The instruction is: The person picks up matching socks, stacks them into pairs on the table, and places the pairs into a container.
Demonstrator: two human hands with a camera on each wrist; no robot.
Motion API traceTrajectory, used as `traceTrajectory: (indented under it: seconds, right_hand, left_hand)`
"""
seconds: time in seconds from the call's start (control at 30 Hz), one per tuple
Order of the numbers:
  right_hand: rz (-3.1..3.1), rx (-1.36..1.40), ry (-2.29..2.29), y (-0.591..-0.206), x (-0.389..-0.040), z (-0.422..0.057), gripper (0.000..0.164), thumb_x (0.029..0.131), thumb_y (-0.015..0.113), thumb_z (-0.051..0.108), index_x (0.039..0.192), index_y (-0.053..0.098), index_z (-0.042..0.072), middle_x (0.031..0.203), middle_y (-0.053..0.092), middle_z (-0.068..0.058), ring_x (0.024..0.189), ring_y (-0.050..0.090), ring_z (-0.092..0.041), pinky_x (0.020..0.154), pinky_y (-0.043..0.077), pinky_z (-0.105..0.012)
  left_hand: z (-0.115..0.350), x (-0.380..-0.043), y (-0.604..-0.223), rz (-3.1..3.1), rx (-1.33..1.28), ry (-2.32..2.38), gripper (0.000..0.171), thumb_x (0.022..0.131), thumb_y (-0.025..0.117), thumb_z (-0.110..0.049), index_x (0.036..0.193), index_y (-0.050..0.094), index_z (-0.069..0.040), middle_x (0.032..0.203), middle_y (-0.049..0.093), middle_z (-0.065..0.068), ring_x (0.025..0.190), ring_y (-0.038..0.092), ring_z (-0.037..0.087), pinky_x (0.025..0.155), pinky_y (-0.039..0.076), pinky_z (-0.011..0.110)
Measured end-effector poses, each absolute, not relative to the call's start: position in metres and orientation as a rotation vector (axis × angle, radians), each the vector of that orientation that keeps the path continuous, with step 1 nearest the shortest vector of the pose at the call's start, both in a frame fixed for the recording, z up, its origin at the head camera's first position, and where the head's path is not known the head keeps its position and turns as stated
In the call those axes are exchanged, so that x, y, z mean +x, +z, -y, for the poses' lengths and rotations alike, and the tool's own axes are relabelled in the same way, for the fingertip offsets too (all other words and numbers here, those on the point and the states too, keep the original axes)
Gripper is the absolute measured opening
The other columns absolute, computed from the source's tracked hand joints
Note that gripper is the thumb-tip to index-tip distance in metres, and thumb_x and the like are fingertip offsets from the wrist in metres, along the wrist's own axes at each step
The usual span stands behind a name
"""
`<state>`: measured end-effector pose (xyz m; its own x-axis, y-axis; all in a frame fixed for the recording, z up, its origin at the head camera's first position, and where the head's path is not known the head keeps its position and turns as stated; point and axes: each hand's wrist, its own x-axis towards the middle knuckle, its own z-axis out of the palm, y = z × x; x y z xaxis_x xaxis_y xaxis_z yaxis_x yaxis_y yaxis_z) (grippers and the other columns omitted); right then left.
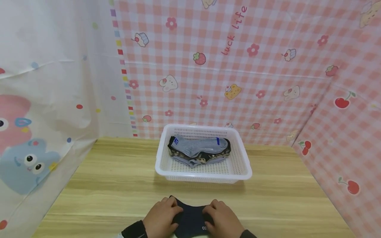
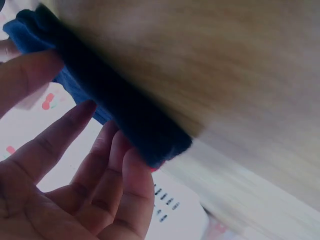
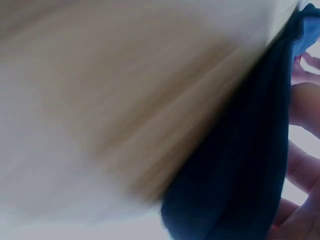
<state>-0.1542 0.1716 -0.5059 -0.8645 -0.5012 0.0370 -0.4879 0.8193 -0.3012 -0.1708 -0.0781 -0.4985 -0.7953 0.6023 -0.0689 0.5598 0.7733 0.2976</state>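
A dark navy sock [image 1: 190,219] with pale lettering near its right end lies at the front of the wooden table, between two hands. My left hand [image 1: 162,216] pinches its left end, and my right hand [image 1: 223,219] grips the end with the letters. Seen from the left wrist, the navy sock [image 2: 115,95] stretches as a folded band past the fingertips [image 2: 132,160]. In the right wrist view the sock [image 3: 235,165] covers part of the fingers [image 3: 302,107] behind it. Beyond the hands, a white basket [image 1: 205,177] holds a pile of grey and dark patterned socks [image 1: 199,148].
The light wooden table [image 1: 113,185] extends to both sides of the basket. A pink checked cloth [image 1: 193,86] hangs behind it and along the right. On the left hangs a white cloth [image 1: 59,92] with cartoon figures.
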Motion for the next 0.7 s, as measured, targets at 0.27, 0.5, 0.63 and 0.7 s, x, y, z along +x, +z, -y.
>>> traceTrajectory:
  seconds: [0.27,0.5,0.63,0.7]
  right_hand:
    - [-2.966,-0.707,-0.466,-0.506,-0.151,-0.190,0.025,0.081,0.075,0.030,0.101,0.069,0.016,0.088,0.050,0.010,0.077,0.042,-0.003,0.067,0.043,-0.025]
    - [-3.159,-0.680,-0.550,-0.504,-0.152,-0.191,0.021,0.080,0.076,0.025,0.099,0.069,0.020,0.091,0.052,0.011,0.085,0.046,-0.004,0.075,0.046,-0.028]
    - [-3.274,-0.515,-0.532,-0.504,-0.157,-0.199,0.034,0.075,0.081,0.027,0.106,0.067,0.019,0.098,0.055,0.009,0.093,0.050,-0.006,0.080,0.048,-0.032]
    - [-3.265,-0.455,-0.534,-0.505,-0.158,-0.204,0.039,0.074,0.082,0.028,0.108,0.066,0.017,0.100,0.056,0.007,0.095,0.053,-0.009,0.082,0.049,-0.034]
  left_hand:
    - [0.082,-0.173,-0.496,-2.803,0.923,0.440,0.043,0.076,0.080,-0.033,0.114,0.071,-0.015,0.098,0.053,-0.006,0.084,0.047,0.008,0.067,0.041,0.023]
    - [0.086,-0.183,-0.497,-2.850,0.923,0.628,0.037,0.085,0.071,-0.031,0.117,0.068,-0.012,0.107,0.057,-0.003,0.097,0.052,0.013,0.084,0.047,0.032]
    - [0.093,-0.192,-0.496,-2.865,0.885,0.692,0.042,0.088,0.069,-0.027,0.125,0.063,-0.010,0.122,0.059,0.004,0.113,0.056,0.023,0.096,0.046,0.044]
    - [0.095,-0.194,-0.497,-2.848,0.874,0.689,0.043,0.088,0.069,-0.026,0.126,0.063,-0.009,0.123,0.060,0.005,0.116,0.056,0.025,0.097,0.046,0.046]
